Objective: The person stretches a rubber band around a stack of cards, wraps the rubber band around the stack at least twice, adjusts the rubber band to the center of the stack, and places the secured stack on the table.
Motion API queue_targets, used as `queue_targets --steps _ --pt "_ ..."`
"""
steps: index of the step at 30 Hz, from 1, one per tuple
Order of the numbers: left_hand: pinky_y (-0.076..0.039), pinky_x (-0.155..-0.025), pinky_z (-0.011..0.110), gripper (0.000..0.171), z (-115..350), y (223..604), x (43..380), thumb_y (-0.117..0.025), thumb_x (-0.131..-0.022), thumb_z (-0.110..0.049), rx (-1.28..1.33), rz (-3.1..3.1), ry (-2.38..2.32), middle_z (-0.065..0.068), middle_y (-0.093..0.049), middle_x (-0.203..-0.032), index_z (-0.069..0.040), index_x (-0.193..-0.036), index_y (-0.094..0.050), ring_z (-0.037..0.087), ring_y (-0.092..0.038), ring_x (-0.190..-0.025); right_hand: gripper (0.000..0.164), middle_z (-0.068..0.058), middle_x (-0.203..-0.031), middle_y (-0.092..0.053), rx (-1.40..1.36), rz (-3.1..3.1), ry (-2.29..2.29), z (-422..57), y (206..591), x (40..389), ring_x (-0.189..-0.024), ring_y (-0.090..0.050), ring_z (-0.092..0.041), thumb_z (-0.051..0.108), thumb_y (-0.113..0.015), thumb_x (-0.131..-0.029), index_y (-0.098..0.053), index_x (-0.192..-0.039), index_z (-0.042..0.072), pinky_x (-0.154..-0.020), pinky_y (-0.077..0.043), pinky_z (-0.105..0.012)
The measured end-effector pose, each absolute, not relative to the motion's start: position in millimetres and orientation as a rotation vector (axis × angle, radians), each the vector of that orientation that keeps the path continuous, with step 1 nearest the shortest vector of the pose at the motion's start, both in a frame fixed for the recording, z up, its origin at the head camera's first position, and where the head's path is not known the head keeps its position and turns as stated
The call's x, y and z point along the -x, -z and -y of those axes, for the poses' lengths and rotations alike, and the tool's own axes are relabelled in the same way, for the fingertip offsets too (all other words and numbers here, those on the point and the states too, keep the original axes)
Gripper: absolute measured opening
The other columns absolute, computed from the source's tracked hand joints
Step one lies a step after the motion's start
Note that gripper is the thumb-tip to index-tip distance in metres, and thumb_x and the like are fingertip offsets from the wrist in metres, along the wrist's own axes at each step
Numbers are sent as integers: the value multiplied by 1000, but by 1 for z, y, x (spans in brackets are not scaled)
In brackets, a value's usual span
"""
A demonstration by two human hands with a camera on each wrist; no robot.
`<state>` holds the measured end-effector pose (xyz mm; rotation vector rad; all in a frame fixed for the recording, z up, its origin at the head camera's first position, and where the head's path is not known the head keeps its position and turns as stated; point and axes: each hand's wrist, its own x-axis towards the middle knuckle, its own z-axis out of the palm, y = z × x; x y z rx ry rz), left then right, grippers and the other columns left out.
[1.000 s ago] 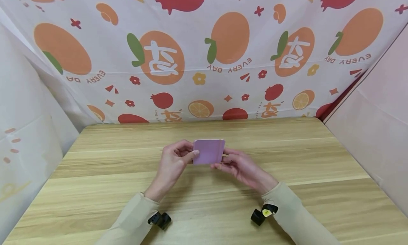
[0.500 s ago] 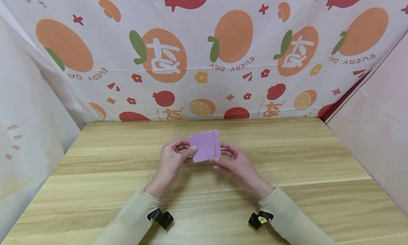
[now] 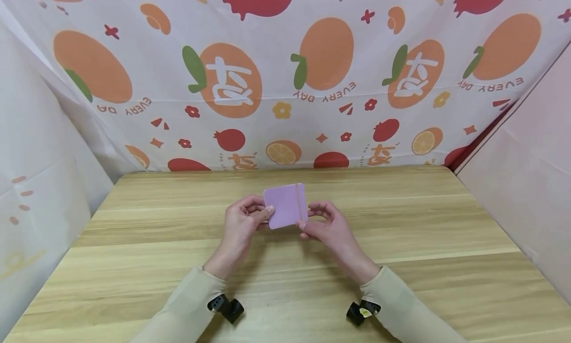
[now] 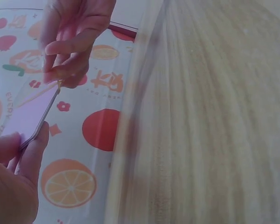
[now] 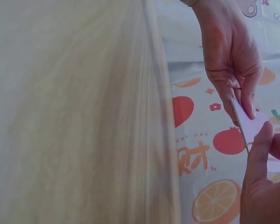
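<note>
A small purple notebook (image 3: 284,206) with a thin elastic band (image 3: 299,201) down its right side is held above the table, face tilted toward me. My left hand (image 3: 239,226) grips its left edge, thumb on the cover and fingers behind. At the lower right corner, the thumb and a fingertip of my right hand (image 3: 334,234) pinch beside the band; its other fingers are curled, apart from the cover. In the left wrist view the notebook (image 4: 32,112) is seen nearly edge-on. In the right wrist view, my right fingertips partly cover the notebook (image 5: 249,123).
The light wooden table (image 3: 285,303) lies under both hands. A white cloth (image 3: 276,125) with fruit prints hangs along its back edge, and pale cloths stand at both sides. Each sleeved wrist wears a black camera (image 3: 232,309).
The notebook has turned its cover more upright and tilted slightly, shifting a little left. My right thumb has come round to the front at the lower right corner. Over the last half second little has moved.
</note>
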<state>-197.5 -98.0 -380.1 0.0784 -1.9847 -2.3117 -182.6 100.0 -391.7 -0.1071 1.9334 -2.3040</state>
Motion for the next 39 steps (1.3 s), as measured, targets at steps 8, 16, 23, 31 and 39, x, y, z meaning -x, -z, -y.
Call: queue_targets --steps 8,16,23,31,39 --pt "-56 -58 27 11 99 380 198 -71 -83 8 -112 2005 2284 5 -65 -71 10 -89 -62 11 -63 -65 52 -16 -107 -53 212 -2148 2241 -102 393 183 -77 -68 -23 1 -79 -81 -53 -126 0 -76 -57 -50" --pt "-55 -57 29 9 100 383 200 -70 -83 9 -130 2067 2255 4 -64 -71 9 -89 -63 11 -61 -64 43 -13 -108 -56 273 -2297 2131 -104 387 180 -85 -69 -22 8 -79 -83 -59 -121 2 -71 -58 -38" --pt "-56 -58 30 9 98 382 198 -70 -83 9 -128 2099 2289 6 -64 -71 7 -87 -63 12 -62 -65 43 -16 -108 -56 282 -2319 2160 -107 387 182 -87 -70 -23 6 -79 -83 -60 -121 5 -70 -58 -36" --pt "-56 -58 28 10 97 383 198 -69 -83 10 -134 2115 2333 7 -65 -74 8 -90 -62 14 -62 -66 38 -19 -112 -58 366 -2414 2181 -109 387 184 -92 -69 -26 -7 -75 -81 -63 -115 4 -77 -58 -32" --pt "-56 -59 29 11 98 385 198 -69 -82 10 -118 2134 2364 6 -64 -72 6 -90 -62 13 -62 -65 38 -14 -116 -59 447 -2423 2184 -114 385 186 -100 -66 -33 -9 -73 -83 -63 -117 6 -82 -57 -33"
